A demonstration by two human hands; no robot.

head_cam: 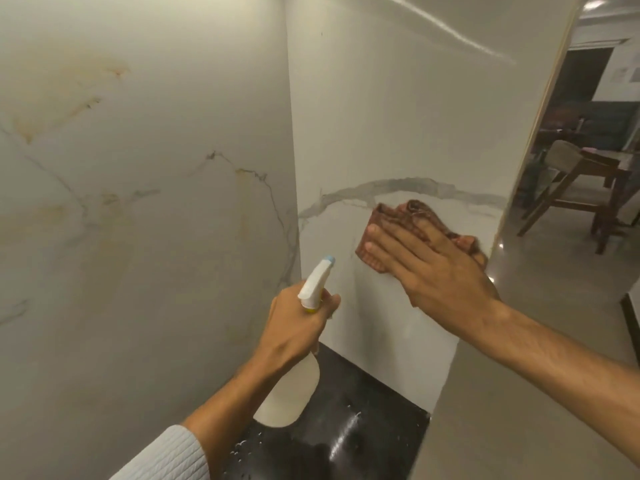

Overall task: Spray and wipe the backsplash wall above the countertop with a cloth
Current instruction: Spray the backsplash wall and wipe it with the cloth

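The right hand (440, 271) presses flat, fingers spread, on the brown cloth (412, 223) against the far backsplash wall (381, 116), while the left hand (298, 323) grips the spray bottle (294, 386); the loosely bunched cloth could slip free near the wall's right edge.

We see a backsplash wall (398, 133) of smooth, marble-look stone with grey veins and a soft sheen. The cloth (412, 220) is a rumpled, reddish-brown woven fabric. The spray bottle (294, 386) is cloudy, matt plastic. The counter (349, 420) is glossy black, speckled with droplets.
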